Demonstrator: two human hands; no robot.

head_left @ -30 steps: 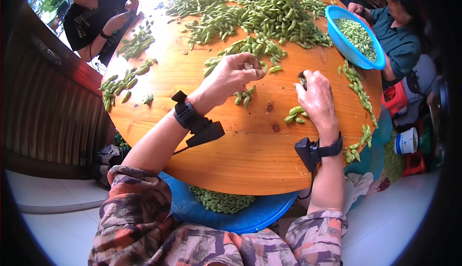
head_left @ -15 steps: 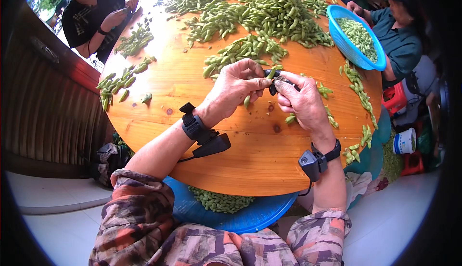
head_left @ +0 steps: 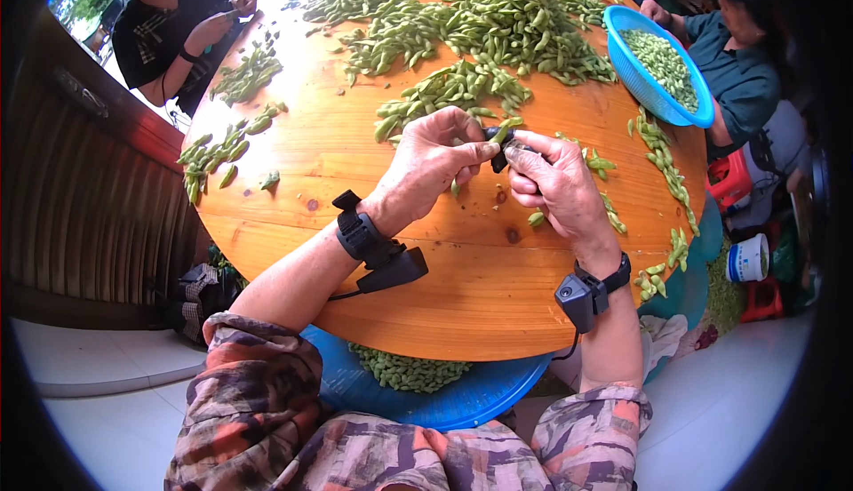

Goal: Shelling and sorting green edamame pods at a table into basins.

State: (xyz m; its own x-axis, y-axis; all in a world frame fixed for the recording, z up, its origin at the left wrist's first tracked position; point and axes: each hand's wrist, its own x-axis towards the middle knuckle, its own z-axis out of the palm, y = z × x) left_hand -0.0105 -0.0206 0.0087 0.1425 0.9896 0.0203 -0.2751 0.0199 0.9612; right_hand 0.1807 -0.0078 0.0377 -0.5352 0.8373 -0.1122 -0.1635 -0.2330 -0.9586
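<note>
My left hand [head_left: 433, 160] pinches a green soybean pod [head_left: 506, 127] between thumb and fingertips above the wooden table [head_left: 426, 287]. Against it, my right hand [head_left: 562, 184] grips a small black tool [head_left: 499, 160], its fingers curled round; its exact kind is hard to make out. The two hands nearly meet. Just beyond them lies a small heap of green soybean pods [head_left: 453, 91], with a much larger pile of pods [head_left: 515, 24] farther back. A few loose pods lie beside and below my right hand.
Below the table's near edge, a blue basin [head_left: 515, 389] holds green beans [head_left: 404, 371]. A blue basket [head_left: 622, 69] of beans tilts at the right rim, near a co-worker [head_left: 742, 82]. Another person [head_left: 169, 29] works at the far left. Pods [head_left: 666, 171] line the table's right edge.
The black tool has turned to a steeper angle beside the pod. My right hand has shifted very slightly, while my left hand stays nearly in place with the pod.
</note>
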